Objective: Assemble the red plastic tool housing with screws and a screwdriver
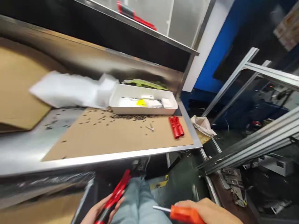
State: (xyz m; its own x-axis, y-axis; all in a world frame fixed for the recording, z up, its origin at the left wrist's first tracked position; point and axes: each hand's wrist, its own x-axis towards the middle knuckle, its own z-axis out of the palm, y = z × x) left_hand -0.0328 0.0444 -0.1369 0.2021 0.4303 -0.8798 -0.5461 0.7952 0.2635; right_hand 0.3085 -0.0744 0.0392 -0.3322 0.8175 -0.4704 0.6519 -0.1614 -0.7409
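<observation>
Nearest the camera, below the front edge of the steel workbench (98, 158), both hands sit over the person's lap. The left hand (99, 211) grasps a long red tool (115, 194) with a black lower end; its fingers curl around the dark part while the red length slants up toward the bench edge. The right hand (210, 211), to the right of the bench's near corner and lower, is clenched around an orange-handled screwdriver (184, 214), whose short silver shaft points left toward the red tool without touching it. The person's jeans-clad leg (137, 199) runs between the two hands.

On the bench lies a brown cardboard sheet (105, 137). Near its right end rests a cluster of small red parts (176, 127), with a couple of tiny metal pieces (150, 127) just left of them. Dark small bits (126, 117) are strewn along the sheet's far edge, against a white tray (142, 102) holding pale items and something yellow. Left of the tray lies white crumpled wrapping (70, 88). Behind the tray, against the bench's back wall, a green object (144, 83) shows. On the shelf (163, 39) above the bench sits another red item (135, 15). Right of the bench, aluminium frame rails (257, 137) slant across.
</observation>
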